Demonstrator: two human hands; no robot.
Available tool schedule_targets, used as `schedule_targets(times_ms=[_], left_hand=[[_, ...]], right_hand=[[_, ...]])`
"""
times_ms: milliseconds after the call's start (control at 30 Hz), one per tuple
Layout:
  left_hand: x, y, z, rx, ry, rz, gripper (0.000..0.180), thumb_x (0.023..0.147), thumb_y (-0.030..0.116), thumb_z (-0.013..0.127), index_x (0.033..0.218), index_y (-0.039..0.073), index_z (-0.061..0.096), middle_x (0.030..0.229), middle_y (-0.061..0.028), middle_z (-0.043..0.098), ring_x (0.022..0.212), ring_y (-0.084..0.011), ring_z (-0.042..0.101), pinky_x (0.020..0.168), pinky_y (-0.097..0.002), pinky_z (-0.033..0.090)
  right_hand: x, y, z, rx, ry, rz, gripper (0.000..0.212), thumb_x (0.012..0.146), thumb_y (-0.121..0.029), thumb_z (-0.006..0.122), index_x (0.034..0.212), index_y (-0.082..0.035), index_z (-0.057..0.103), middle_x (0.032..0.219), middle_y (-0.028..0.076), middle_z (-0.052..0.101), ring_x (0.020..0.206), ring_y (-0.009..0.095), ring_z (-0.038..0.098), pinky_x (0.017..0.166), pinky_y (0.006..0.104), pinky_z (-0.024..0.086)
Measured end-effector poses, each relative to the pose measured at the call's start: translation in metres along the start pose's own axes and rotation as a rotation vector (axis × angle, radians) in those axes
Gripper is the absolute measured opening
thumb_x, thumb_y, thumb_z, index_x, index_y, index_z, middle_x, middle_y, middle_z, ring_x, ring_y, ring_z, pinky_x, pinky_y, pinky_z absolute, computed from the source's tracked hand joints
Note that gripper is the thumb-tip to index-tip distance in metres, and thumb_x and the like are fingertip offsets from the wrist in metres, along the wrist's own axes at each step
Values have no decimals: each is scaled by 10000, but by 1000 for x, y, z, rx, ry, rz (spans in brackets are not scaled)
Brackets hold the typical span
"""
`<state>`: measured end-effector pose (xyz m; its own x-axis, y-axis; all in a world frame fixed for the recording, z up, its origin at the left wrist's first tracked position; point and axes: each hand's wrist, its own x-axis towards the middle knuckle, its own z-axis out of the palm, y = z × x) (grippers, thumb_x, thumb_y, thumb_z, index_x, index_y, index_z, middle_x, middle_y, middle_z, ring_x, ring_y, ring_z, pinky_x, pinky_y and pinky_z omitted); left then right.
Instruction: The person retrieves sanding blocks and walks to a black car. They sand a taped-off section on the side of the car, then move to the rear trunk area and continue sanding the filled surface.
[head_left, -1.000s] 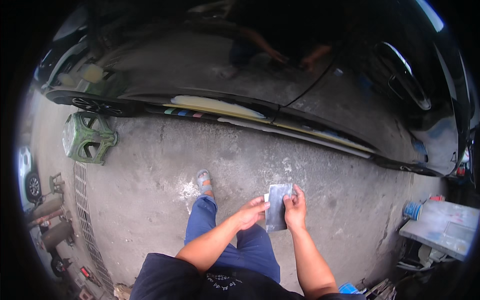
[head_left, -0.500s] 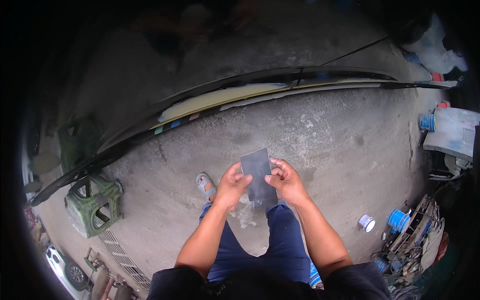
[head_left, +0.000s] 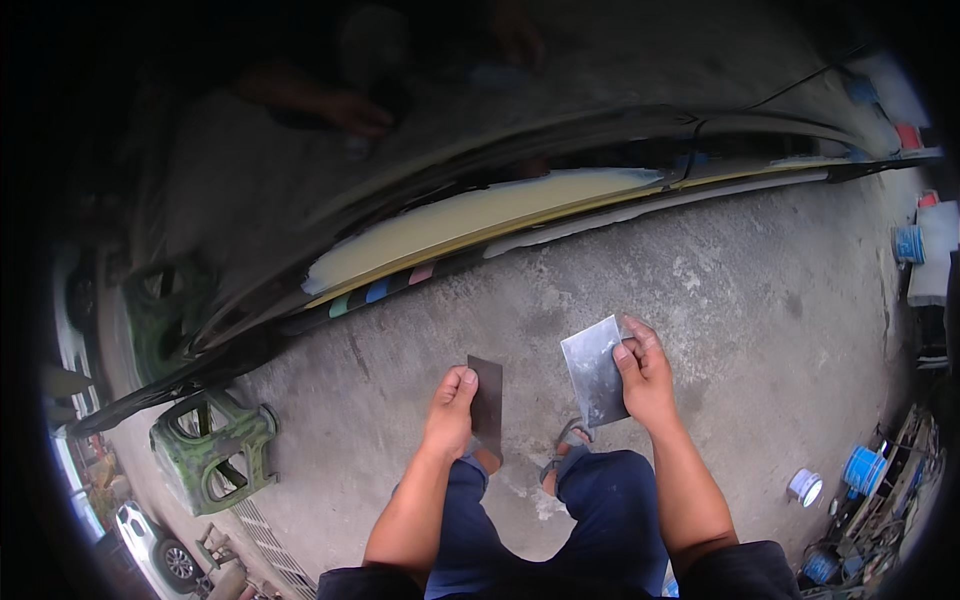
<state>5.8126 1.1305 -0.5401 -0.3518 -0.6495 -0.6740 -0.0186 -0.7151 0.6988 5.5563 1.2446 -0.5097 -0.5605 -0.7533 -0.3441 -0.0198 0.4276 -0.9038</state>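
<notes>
My left hand [head_left: 452, 410] pinches a dark brown rectangular sheet [head_left: 486, 408], which looks like sandpaper, between thumb and fingers. The sheet is seen at a slant. In my right hand [head_left: 645, 376] is a grey sheet [head_left: 596, 372] with whitish dusty smears, also like sandpaper, gripped at its right edge with the thumb on top. The two sheets are apart, held above the concrete floor. Beyond them stretches a glossy black car body panel [head_left: 400, 185] with a long patch of yellowish filler [head_left: 480, 222] along its lower edge. Neither hand touches the panel.
A green-stained plastic stool [head_left: 212, 450] stands at left beside a floor grate [head_left: 270, 545]. To the right are a white tub [head_left: 805, 487], a blue can [head_left: 863, 469] and a pile of scrap parts [head_left: 905, 480]. Another blue can [head_left: 908, 245] sits farther back.
My hands, together on one dark rectangle before, have moved apart, each now with its own sheet. The view has shifted, and the panel appears nearer.
</notes>
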Motion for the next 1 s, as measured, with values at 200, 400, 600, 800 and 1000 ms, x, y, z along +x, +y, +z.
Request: schedule_targets(times_ms=[200,400,600,800,1000], left_hand=[[48,2,-7,585,-119,257,277,1001,289,483,956,31,575,835,1,586,764,-77,494,686,-244,420],[46,17,0,584,-216,308,217,928,148,615,1070,-3,551,961,-49,612,796,-92,569,715,-239,468],[19,15,-17,630,-104,265,164,924,148,623,982,-2,591,828,5,615,751,-45,529,666,-216,449],[-15,3,-40,699,-47,333,155,927,160,616,941,6,603,796,9,605,730,-56,517,656,-228,446],[-34,-5,-61,741,70,393,207,936,212,607,914,7,592,739,14,573,701,-66,487,625,-244,431]], right_hand=[[35,30,30,-27,-457,-161,534,879,-41,564,1384,-70,391,856,54,627,737,151,583,696,279,476],[50,19,65,-221,-702,-361,554,858,-78,601,1378,-114,414,893,107,672,735,265,638,701,351,505],[46,19,86,-190,-776,-415,522,850,-84,620,1348,-96,468,853,69,660,702,199,614,696,308,502],[38,29,98,57,-749,-325,517,860,-63,598,1358,-121,470,891,76,680,731,123,621,712,272,501],[50,25,108,578,-526,-301,518,885,-16,590,1368,-14,402,1080,94,615,962,117,582,857,269,475]])
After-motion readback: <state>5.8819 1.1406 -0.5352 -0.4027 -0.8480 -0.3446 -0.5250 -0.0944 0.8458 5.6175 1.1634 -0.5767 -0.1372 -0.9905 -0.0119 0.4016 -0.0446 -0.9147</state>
